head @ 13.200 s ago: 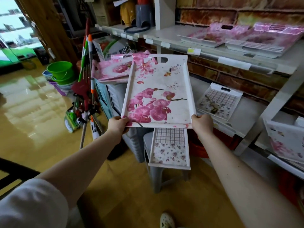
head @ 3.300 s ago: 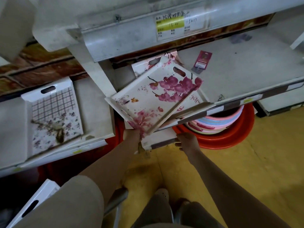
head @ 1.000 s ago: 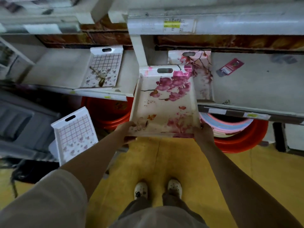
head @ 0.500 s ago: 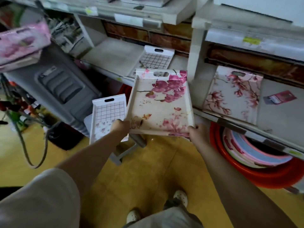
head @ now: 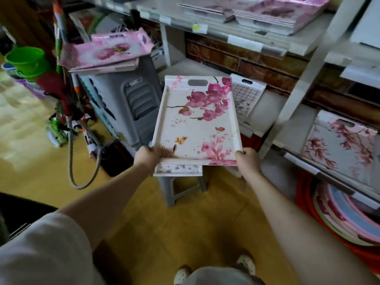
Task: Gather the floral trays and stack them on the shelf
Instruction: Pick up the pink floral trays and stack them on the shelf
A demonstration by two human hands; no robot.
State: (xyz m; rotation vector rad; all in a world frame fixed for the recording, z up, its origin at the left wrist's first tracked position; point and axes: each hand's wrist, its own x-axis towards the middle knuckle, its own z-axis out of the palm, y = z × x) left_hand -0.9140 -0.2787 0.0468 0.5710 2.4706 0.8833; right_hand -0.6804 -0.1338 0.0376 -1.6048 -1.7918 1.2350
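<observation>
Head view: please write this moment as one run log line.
object: orchid tray, not yet shelved | left hand: grips near-left corner | right hand: grips near-right corner | beneath: small floral tray on stool

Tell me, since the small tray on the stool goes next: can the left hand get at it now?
Probably not yet. The left hand and right hand both grip the orchid tray, which covers the small tray on the stool save its near edge. One hand must let go first.

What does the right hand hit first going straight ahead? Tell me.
Likely the front edge of the lower shelf, under the checked tray. The right hand grips the orchid tray, pointing that way; depth is unclear.
</observation>
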